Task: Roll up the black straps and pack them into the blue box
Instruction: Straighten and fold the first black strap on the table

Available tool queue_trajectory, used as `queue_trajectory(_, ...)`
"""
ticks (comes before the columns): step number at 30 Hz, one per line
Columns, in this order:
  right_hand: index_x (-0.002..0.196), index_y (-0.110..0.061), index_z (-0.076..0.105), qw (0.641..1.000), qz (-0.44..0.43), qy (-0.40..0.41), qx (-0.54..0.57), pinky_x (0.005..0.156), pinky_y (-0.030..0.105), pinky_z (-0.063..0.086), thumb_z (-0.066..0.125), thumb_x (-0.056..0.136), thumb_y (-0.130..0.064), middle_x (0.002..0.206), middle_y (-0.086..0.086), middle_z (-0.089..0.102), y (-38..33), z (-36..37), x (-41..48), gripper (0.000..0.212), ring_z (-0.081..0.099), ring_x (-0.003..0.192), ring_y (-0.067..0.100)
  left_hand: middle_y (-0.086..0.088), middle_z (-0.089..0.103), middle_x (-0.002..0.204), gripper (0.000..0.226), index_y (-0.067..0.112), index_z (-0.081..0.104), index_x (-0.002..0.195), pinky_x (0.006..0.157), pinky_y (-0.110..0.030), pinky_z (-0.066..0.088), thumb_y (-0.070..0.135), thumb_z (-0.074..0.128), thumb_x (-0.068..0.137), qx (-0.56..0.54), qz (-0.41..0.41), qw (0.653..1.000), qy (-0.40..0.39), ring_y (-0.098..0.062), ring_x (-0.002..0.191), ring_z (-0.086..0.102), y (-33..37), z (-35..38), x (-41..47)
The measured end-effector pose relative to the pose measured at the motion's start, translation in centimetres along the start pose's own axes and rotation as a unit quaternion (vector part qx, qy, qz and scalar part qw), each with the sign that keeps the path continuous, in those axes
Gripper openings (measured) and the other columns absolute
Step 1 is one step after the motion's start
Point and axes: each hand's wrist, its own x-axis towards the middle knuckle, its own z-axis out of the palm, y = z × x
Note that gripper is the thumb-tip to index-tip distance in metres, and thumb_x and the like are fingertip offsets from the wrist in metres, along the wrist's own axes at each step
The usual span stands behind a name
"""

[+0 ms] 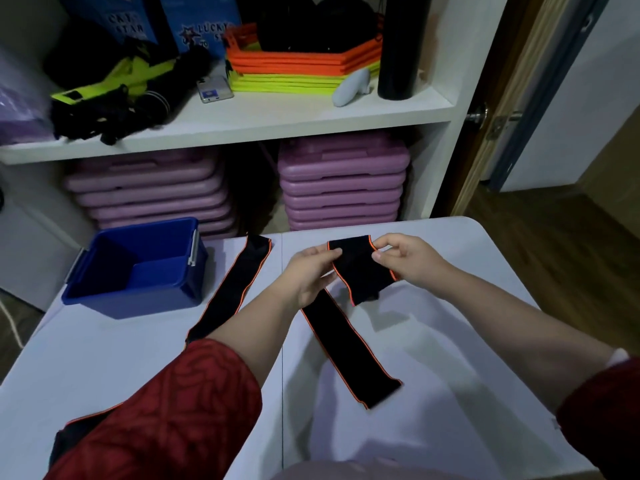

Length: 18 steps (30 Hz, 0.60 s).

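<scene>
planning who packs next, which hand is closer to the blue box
Left. The left hand pinches the strap right of the blue box; the right hand is farther right.

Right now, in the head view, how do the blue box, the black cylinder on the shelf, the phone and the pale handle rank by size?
1. blue box
2. black cylinder
3. phone and pale handle: they look alike, so unranked.
The shelf items sit farther back, so true sizes may differ.
</scene>
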Motion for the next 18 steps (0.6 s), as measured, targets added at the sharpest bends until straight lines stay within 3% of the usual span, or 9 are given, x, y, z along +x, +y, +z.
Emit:
queue_trajectory(4, 0.098, -0.019, 0.065, 0.997, 0.076, -0.024, 0.009, 0.065, 0.028, 0.045, 0.059, 0.091, -0.032, 0.093, 0.008, 0.072, 0.1, 1.0, -0.7, 0.015, 0.070, 0.078, 0.021, -0.008, 0.069, 0.097, 0.032, 0.012, 0.061, 0.120, 0.071, -0.024, 0.055, 0.000, 0.054, 0.091, -0.010, 0.039, 0.999, -0.033, -0.015, 0.080, 0.068, 1.0, -0.5, 0.0)
queue_trajectory(7, 0.101, -0.021, 0.066, 0.978, 0.187, -0.026, 0.084, 0.072, 0.032, 0.049, 0.047, 0.091, -0.055, 0.092, 0.000, 0.074, 0.2, 1.6, -0.3, 0.040, 0.072, 0.088, 0.019, -0.008, 0.067, 0.097, 0.039, 0.010, 0.055, 0.129, 0.071, -0.026, 0.056, -0.002, 0.052, 0.092, 0.019, 0.043, 0.997, -0.066, -0.017, 0.081, 0.068, 1.2, -0.9, -0.5)
queue_trajectory(10, 0.108, -0.021, 0.065, 0.942, 0.259, -0.058, 0.204, 0.083, 0.040, 0.051, 0.042, 0.089, -0.063, 0.102, 0.001, 0.074, 1.0, 1.8, 1.5, 0.052, 0.068, 0.099, 0.020, -0.004, 0.068, 0.094, 0.042, 0.015, 0.055, 0.129, 0.076, -0.025, 0.056, -0.003, 0.052, 0.092, 0.054, 0.038, 0.994, -0.086, -0.014, 0.082, 0.068, 1.0, -1.5, -1.2)
queue_trajectory(13, 0.105, -0.019, 0.063, 0.920, 0.286, -0.051, 0.264, 0.083, 0.036, 0.050, 0.053, 0.089, -0.052, 0.100, -0.002, 0.069, 1.2, 2.6, 3.5, 0.038, 0.064, 0.097, 0.018, 0.001, 0.069, 0.076, 0.041, 0.020, 0.055, 0.125, 0.061, -0.020, 0.054, -0.003, 0.052, 0.092, 0.079, 0.022, 0.993, -0.081, -0.009, 0.068, 0.068, 0.6, -2.3, -2.1)
queue_trajectory(15, 0.095, -0.019, 0.061, 0.917, 0.279, -0.038, 0.282, 0.075, 0.030, 0.048, 0.058, 0.091, -0.033, 0.091, -0.003, 0.065, 0.6, 3.4, 4.7, 0.014, 0.061, 0.085, 0.014, -0.010, 0.064, 0.093, 0.044, 0.020, 0.055, 0.130, 0.069, -0.025, 0.053, -0.001, 0.054, 0.091, 0.094, 0.017, 0.992, -0.080, -0.018, 0.082, 0.065, 0.2, -3.1, -2.5)
queue_trajectory(16, 0.100, -0.020, 0.058, 0.920, 0.270, -0.025, 0.284, 0.071, 0.028, 0.048, 0.060, 0.091, -0.022, 0.091, -0.002, 0.063, 0.2, 3.7, 5.1, 0.009, 0.060, 0.080, 0.012, -0.012, 0.062, 0.100, 0.045, 0.020, 0.055, 0.131, 0.074, -0.028, 0.052, 0.000, 0.055, 0.091, 0.096, 0.017, 0.992, -0.081, -0.022, 0.089, 0.063, -0.2, -3.5, -2.6)
queue_trajectory(18, 0.121, -0.023, 0.049, 0.935, 0.240, 0.013, 0.261, 0.063, 0.027, 0.047, 0.063, 0.088, -0.007, 0.100, 0.002, 0.064, -0.1, 4.3, 6.3, 0.040, 0.062, 0.080, 0.012, -0.006, 0.068, 0.094, 0.042, 0.019, 0.057, 0.128, 0.075, -0.028, 0.054, -0.002, 0.054, 0.091, 0.083, 0.012, 0.995, -0.059, -0.018, 0.086, 0.067, -1.2, -4.1, -3.0)
